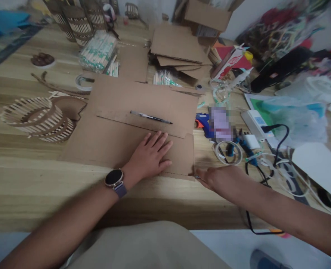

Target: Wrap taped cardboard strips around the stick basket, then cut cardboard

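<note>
A large brown cardboard sheet (104, 145) lies flat on the wooden table in front of me. My left hand (148, 157) presses on it with the fingers spread; a watch is on that wrist. At the sheet's near right corner, my right hand (214, 178) is closed around a small thin blade-like tool (196, 177), mostly hidden by the fingers. A dark line runs along the near edge, between the two hands. Above my left hand, a black pen (151, 117) rests on the cardboard, just beyond a long slit.
A half-built stick basket (39, 116) stands at left. Packed sticks (98, 51) and stacked cardboard (176, 45) lie beyond the sheet. To the right are a tape roll (228, 152), a blue glue gun (206, 125), a blurred-out phone (220, 123), pliers and a black cable (287, 130).
</note>
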Demonstrator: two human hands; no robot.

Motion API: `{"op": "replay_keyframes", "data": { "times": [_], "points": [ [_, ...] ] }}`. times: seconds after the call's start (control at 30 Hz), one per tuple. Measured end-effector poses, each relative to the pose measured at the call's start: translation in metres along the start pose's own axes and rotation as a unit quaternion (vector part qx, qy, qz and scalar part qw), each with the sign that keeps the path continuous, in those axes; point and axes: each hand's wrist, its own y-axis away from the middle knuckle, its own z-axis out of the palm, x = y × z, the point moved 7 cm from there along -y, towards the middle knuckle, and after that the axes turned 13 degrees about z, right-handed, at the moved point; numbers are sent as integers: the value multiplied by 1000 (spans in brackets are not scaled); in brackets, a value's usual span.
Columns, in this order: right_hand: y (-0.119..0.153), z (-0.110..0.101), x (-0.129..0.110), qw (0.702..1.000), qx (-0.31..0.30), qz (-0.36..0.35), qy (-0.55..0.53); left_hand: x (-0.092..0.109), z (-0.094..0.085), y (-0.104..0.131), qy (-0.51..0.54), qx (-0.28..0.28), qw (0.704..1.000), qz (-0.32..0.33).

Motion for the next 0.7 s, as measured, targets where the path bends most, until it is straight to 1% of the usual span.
{"op": "replay_keyframes", "data": {
  "times": [0.1, 0.2, 0.33, 0.47, 0.6, 0.7],
  "points": [
    [3, 4, 2, 999, -36, -19, 16, 0, 1, 0, -5, 3, 1000, 1],
    [5, 5, 5, 999, -28, -29, -1, 0, 2, 0, -10, 5, 1000, 2],
    [7, 15, 13, 999, -24, -37, -28, 1, 1, 1, -14, 10, 1000, 2],
    [8, 21, 13, 996, -24, -60, -54, 1, 1, 1, -13, 15, 1000, -1],
    [8, 31, 20, 997, -39, -38, -50, 1, 0, 0, 0, 6, 1000, -3],
    [13, 40, 37, 998, -52, -25, -36, 1, 0, 0, 16, 3, 1000, -11]
  ]
}}
